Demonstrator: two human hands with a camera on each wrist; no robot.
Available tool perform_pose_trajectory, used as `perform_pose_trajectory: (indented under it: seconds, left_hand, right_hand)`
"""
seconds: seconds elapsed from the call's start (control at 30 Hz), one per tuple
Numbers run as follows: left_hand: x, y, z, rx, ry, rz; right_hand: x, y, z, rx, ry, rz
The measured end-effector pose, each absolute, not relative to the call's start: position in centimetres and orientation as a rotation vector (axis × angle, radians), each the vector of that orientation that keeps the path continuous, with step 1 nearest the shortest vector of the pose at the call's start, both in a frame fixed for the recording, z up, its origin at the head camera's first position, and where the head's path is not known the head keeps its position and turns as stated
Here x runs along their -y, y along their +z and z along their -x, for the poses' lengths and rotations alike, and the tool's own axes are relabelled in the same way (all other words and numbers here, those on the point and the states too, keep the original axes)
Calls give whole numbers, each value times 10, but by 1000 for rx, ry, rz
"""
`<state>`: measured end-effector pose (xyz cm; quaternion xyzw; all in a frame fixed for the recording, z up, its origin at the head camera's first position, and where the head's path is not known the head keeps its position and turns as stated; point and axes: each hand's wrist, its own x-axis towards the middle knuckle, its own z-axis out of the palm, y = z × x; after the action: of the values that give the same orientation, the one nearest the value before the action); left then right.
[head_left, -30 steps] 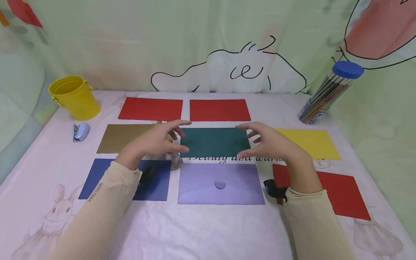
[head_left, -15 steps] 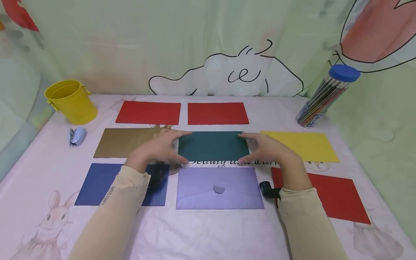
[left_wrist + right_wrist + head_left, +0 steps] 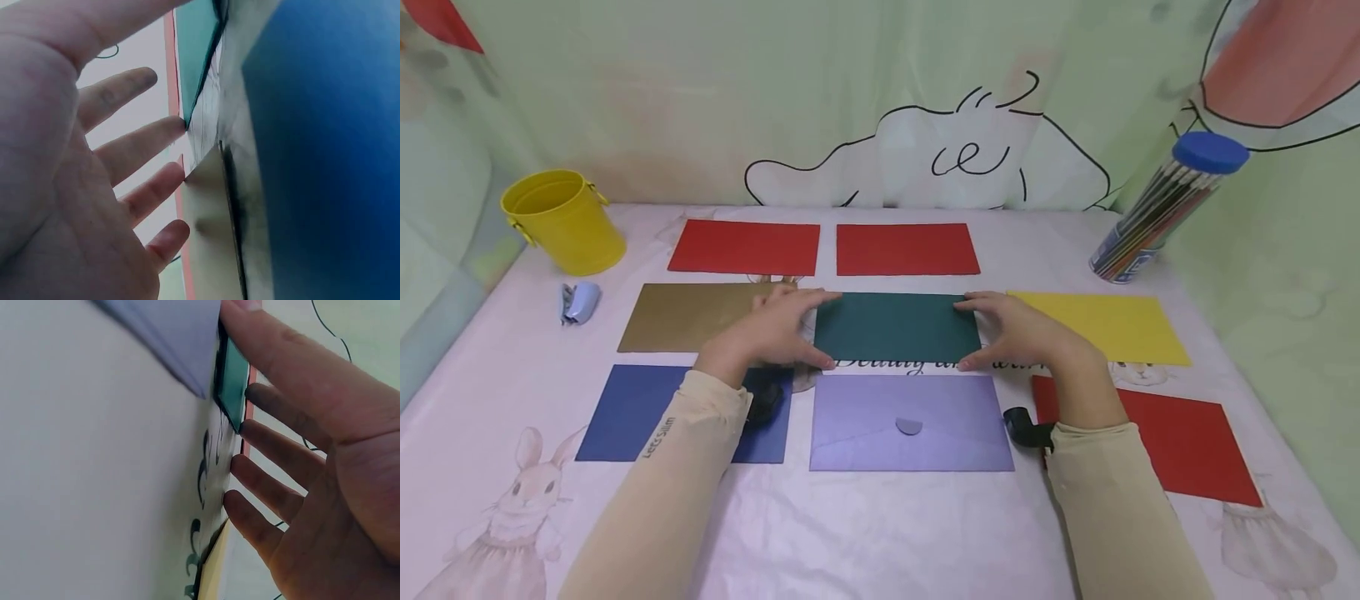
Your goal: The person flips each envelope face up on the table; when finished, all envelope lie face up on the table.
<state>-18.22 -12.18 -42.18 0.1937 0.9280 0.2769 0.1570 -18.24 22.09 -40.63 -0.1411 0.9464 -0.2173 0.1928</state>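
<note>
Pink cloth printed with rabbits covers the counter (image 3: 865, 533), backed by a pale green curtain bearing a line-drawn rabbit. Coloured envelopes lie flat on it in three rows, spaced apart so none overlaps another.

The green envelope (image 3: 897, 327) lies in the middle row, directly between the two hands. The left hand (image 3: 769, 333) rests at its left short edge, thumb near the lower corner and index finger reaching the upper corner. The right hand (image 3: 1018, 332) mirrors this at the right short edge. On both hands the fingers are spread wide and nearly straight; they touch or bracket the edges and curl round nothing. The left wrist view shows fingertips (image 3: 164, 128) meeting the corner of the envelope against the cloth. Bracketing both ends in this way squares the envelope in its row.

Beyond the left fingers lies the gold envelope (image 3: 688, 317); beyond the right fingers, the yellow envelope (image 3: 1105, 327). Ahead of the fingertips lie two red envelopes (image 3: 745, 247) (image 3: 907, 248). Nearer the wrists lie the blue envelope (image 3: 632, 410), the lilac envelope (image 3: 910, 422) with its flap side up, and a third red envelope (image 3: 1180, 442). Far left stand a yellow bucket (image 3: 563, 222) and a small stapler (image 3: 578, 302); far right, a pencil tube (image 3: 1165, 208).

Compared with one second earlier, both hands have lowered from a raised, curled pose above the envelope to contact at its edges. The envelope has stayed in its slot.
</note>
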Motion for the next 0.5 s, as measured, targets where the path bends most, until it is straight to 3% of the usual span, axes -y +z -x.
perform_pose_trajectory:
  seconds: [0.5]
  left_hand:
    - [123,-420,184,-2717,685,-620]
  right_hand:
    - [-224,-410,184,-2635,-693,463]
